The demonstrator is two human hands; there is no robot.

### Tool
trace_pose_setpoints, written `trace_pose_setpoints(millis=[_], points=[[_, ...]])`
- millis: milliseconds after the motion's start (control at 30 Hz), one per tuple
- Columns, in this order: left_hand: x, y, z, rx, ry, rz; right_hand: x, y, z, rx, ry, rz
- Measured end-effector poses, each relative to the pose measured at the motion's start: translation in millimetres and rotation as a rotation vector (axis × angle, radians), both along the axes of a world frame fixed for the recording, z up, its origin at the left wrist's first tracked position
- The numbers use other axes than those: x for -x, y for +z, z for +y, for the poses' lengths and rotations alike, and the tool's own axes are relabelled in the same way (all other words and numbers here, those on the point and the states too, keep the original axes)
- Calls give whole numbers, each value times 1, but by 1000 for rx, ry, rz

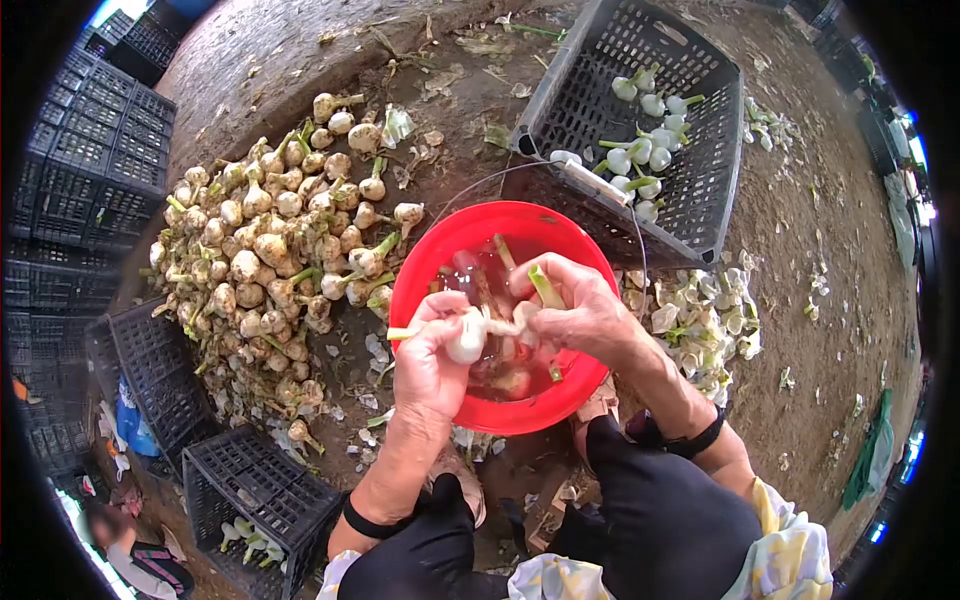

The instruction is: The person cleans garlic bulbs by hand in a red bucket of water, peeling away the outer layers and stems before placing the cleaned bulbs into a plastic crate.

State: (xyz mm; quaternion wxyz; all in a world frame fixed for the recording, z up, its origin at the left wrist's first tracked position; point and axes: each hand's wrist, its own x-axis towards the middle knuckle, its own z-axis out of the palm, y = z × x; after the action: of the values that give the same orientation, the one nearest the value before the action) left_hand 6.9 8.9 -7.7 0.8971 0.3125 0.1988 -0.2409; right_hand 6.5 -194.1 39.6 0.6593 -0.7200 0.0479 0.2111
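Observation:
Both hands are over a red bucket [412, 285] of reddish water with garlic in it. My left hand [425, 365] is closed round a white garlic bulb [466, 338], its cut stem sticking out to the left. A strip of pale garlic peel [500, 326] stretches from the bulb to my right hand [585, 315], whose fingers pinch its end. A green cut stem [545, 287] shows at the right fingers; I cannot tell whether they hold it too.
A heap of unpeeled garlic [270, 260] lies left of the bucket. A black crate [720, 150] with peeled bulbs stands at the upper right. Loose peel [715, 315] covers ground to the right. Another crate [265, 480] is lower left, near a person [150, 560]. Stacked crates [95, 150] line the left.

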Motion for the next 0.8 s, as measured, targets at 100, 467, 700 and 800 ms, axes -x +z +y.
trace_pose_setpoints(millis=[100,467,700,800], points=[[3,8,-7,-122,81,-221,3,-6,14,-177,151,-37],[-5,10,-4,-38,194,-249,12,6,10,-14,51,-95],[1,11,10,-124,77,-110,30,47,-116,938,-196,-188],[-1,2,2,-110,37,-103,51,48,-110,1713,22,-268]])
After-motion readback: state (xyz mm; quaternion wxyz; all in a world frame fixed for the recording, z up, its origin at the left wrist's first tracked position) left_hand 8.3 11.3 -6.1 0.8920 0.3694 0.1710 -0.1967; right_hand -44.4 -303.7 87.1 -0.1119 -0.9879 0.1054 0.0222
